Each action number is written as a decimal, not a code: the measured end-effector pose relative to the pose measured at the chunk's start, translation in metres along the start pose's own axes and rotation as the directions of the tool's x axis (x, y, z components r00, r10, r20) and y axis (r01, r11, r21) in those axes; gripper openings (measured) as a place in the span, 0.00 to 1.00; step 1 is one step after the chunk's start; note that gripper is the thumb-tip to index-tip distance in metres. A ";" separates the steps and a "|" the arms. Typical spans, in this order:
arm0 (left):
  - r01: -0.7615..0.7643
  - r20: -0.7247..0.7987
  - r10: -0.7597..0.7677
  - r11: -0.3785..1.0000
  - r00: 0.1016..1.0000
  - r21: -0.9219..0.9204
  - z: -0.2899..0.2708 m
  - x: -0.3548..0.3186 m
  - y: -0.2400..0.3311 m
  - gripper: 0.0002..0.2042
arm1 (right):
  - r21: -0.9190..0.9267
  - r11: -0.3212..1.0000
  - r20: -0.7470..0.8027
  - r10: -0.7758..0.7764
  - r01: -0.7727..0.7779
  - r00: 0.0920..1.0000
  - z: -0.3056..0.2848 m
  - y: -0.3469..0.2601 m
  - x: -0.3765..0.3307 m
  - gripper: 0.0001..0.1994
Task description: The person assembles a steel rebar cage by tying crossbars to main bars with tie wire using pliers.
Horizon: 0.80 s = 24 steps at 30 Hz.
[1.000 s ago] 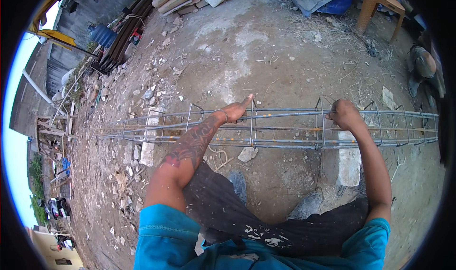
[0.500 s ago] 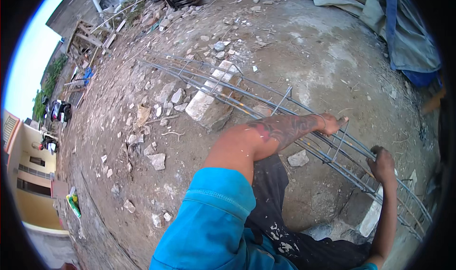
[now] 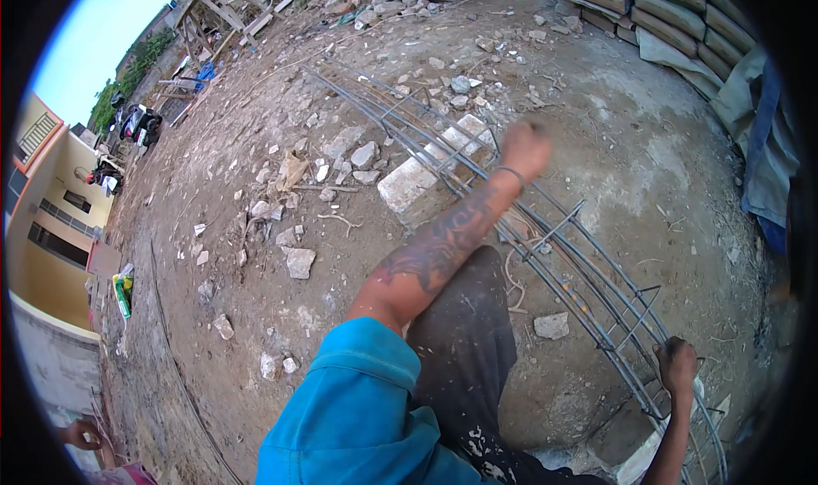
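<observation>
The left hand (image 3: 527, 150), blurred, was moved along the steel cage (image 3: 554, 233) toward the farther white block (image 3: 409, 187). The view was swung leftward, so that the cage was slanted more steeply across it, and another person's hand (image 3: 83, 435) was brought into sight at the lower left.

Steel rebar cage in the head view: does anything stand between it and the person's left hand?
Nothing visible stands between the left hand and the steel rebar cage; the hand is blurred, so contact cannot be told. The right hand is at the cage's far-side bar.
</observation>
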<state>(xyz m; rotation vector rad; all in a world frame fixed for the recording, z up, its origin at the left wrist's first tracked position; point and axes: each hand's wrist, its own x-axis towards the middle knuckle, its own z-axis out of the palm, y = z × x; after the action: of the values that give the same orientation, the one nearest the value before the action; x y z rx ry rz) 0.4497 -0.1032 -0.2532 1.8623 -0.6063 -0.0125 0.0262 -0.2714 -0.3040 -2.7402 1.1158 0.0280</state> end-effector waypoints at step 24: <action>0.697 0.079 -0.763 0.537 0.642 -0.475 0.014 -0.009 -0.109 0.10 | 0.112 0.992 -0.088 0.060 -0.050 0.994 -0.017 -0.002 0.005 0.15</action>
<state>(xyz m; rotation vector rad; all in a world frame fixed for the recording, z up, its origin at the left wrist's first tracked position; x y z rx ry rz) 0.4811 -0.0851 -0.3569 1.4851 0.3236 -0.5466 0.0304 -0.2767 -0.2875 -2.6373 1.1789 -0.1481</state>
